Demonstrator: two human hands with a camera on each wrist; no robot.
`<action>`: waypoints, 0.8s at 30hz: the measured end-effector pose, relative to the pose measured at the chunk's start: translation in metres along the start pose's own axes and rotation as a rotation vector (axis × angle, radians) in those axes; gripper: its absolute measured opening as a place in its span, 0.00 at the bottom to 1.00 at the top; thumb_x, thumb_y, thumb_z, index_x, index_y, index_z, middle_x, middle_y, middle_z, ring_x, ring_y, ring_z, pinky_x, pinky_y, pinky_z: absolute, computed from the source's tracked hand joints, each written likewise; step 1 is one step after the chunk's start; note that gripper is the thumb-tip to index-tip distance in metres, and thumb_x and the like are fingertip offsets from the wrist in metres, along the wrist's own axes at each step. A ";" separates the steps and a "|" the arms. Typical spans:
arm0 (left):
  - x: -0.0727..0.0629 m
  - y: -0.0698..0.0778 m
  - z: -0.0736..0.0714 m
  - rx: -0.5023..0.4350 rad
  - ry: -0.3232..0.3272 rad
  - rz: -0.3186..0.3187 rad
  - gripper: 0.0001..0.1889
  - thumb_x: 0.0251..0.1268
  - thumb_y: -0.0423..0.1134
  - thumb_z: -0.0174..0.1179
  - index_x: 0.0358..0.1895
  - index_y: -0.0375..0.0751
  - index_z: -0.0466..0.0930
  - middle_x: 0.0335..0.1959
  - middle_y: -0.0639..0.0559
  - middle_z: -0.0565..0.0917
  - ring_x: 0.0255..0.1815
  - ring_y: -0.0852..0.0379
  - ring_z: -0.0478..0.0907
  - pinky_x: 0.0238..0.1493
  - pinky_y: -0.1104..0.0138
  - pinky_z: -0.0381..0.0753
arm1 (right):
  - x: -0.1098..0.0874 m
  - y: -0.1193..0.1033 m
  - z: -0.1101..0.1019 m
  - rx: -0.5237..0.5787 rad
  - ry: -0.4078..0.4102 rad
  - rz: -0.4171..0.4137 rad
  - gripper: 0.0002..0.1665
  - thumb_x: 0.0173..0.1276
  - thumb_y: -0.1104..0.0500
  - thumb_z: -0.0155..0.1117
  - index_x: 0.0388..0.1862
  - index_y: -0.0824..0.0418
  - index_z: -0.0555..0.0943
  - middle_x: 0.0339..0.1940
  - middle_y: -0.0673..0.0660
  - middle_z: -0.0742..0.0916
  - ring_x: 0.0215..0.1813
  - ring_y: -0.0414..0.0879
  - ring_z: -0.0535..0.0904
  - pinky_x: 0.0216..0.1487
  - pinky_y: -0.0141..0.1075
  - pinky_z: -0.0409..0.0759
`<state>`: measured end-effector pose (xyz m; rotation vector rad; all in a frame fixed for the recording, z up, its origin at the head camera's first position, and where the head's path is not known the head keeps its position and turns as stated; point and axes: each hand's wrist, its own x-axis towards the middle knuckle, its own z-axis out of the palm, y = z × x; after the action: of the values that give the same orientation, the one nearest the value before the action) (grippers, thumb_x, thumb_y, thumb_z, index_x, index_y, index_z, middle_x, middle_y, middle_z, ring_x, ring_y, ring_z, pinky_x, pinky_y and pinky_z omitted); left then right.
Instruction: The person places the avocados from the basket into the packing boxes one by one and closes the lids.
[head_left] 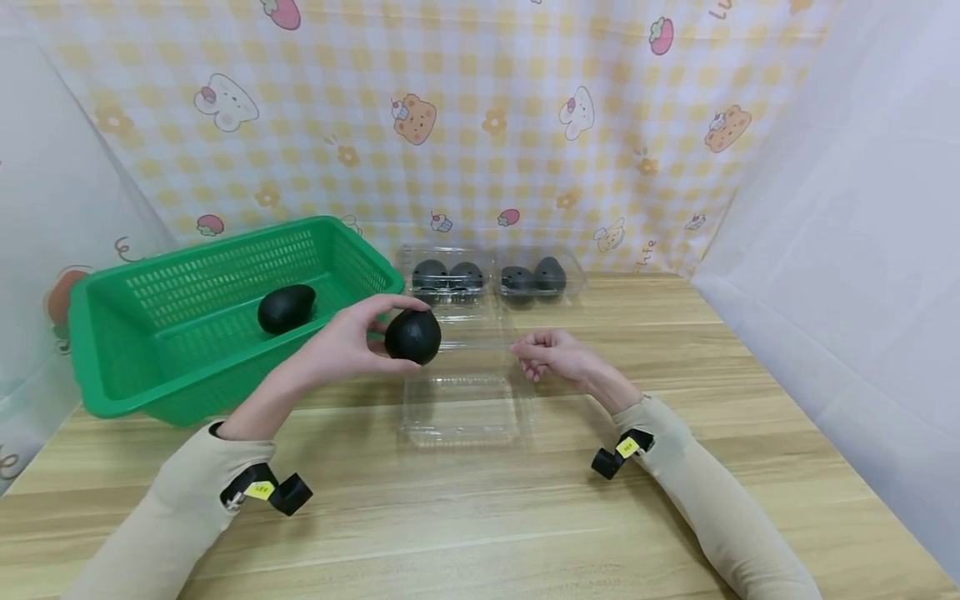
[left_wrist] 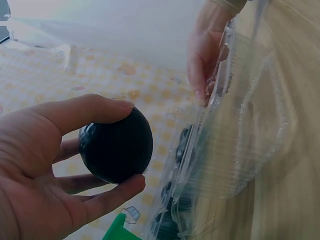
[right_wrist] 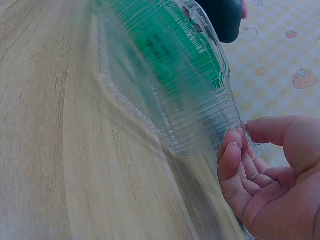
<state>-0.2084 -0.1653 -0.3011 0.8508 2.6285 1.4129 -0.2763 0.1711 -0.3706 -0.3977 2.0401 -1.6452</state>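
My left hand grips a dark avocado between thumb and fingers, raised over the left side of an opened clear plastic clamshell box. In the left wrist view the avocado is seen end-on, with the thumb over its top and fingertips beneath. With thumb and fingertips, my right hand pinches the box's right edge. The right wrist view shows that pinch at the thin rim of the box. Another avocado lies in the green basket.
Behind the opened box stand two closed clear boxes, a left one and a right one, each with two avocados inside. A patterned curtain hangs behind the wooden table. White sheets flank both sides.
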 end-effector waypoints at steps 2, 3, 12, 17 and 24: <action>0.001 -0.002 0.005 -0.001 -0.023 0.017 0.37 0.51 0.35 0.79 0.68 0.46 0.74 0.67 0.45 0.71 0.49 0.47 0.82 0.47 0.57 0.85 | -0.001 0.000 0.000 0.003 -0.001 0.001 0.14 0.77 0.62 0.58 0.42 0.76 0.73 0.27 0.54 0.81 0.29 0.42 0.78 0.31 0.29 0.78; 0.001 -0.002 0.007 0.003 -0.035 0.027 0.37 0.51 0.36 0.79 0.67 0.45 0.75 0.66 0.44 0.72 0.49 0.47 0.82 0.47 0.58 0.86 | -0.001 0.000 0.000 0.003 -0.002 0.001 0.14 0.77 0.62 0.58 0.42 0.76 0.73 0.27 0.54 0.81 0.29 0.42 0.78 0.32 0.29 0.78; 0.001 -0.004 0.022 -0.007 -0.106 0.069 0.36 0.51 0.35 0.79 0.66 0.43 0.75 0.66 0.42 0.72 0.54 0.42 0.81 0.47 0.56 0.86 | 0.000 0.000 -0.001 0.002 -0.005 -0.001 0.15 0.77 0.61 0.58 0.42 0.77 0.73 0.28 0.56 0.81 0.29 0.42 0.78 0.32 0.30 0.78; 0.000 -0.005 0.025 0.003 -0.145 0.084 0.35 0.50 0.34 0.79 0.65 0.44 0.76 0.66 0.43 0.73 0.55 0.42 0.80 0.48 0.56 0.85 | 0.001 0.000 -0.001 0.003 -0.001 0.001 0.15 0.77 0.61 0.59 0.41 0.76 0.74 0.27 0.55 0.81 0.28 0.42 0.78 0.32 0.30 0.78; 0.000 -0.005 0.030 0.008 -0.172 0.100 0.35 0.48 0.35 0.80 0.63 0.43 0.77 0.65 0.43 0.74 0.55 0.42 0.79 0.47 0.56 0.85 | 0.001 0.001 -0.001 -0.015 0.014 -0.001 0.13 0.77 0.60 0.60 0.38 0.71 0.74 0.27 0.54 0.81 0.28 0.42 0.78 0.31 0.30 0.78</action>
<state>-0.2028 -0.1448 -0.3226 1.0674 2.4979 1.2857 -0.2770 0.1716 -0.3716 -0.3940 2.0633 -1.6392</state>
